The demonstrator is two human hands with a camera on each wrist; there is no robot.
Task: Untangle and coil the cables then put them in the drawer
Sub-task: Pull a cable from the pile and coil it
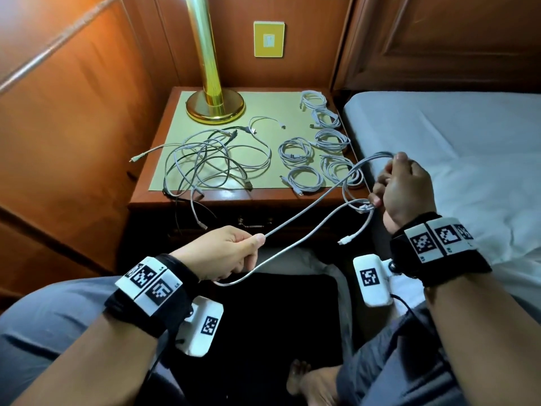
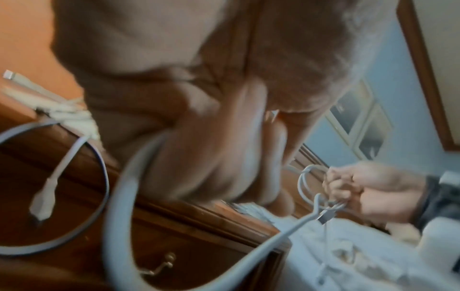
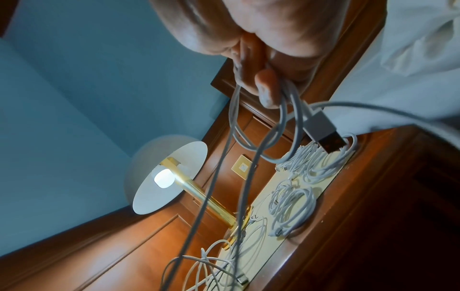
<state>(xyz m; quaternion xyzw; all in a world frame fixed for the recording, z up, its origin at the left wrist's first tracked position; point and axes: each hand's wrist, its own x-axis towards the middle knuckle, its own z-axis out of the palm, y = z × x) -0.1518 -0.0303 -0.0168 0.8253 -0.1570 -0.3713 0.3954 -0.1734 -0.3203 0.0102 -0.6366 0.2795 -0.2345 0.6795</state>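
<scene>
A white cable [image 1: 304,212] runs in the air between my two hands in front of the nightstand. My left hand [image 1: 225,253] pinches its long slack part, which sags in a loop below the fingers. My right hand [image 1: 401,186] grips a few coiled turns of the same cable [image 3: 251,126], with a USB plug [image 3: 323,133] hanging from the loops. A tangle of white and dark cables [image 1: 210,162] lies on the left of the nightstand top. Several coiled white cables [image 1: 319,148] lie on its right side. The drawer [image 1: 254,224] below, with a brass handle [image 2: 159,267], is closed.
A brass lamp [image 1: 213,104] stands at the back of the nightstand [image 1: 231,197], its lit shade [image 3: 169,177] overhead. A bed with white sheets [image 1: 468,148] lies to the right. Wood panelling is behind and left. My knees and a bare foot [image 1: 310,382] are below.
</scene>
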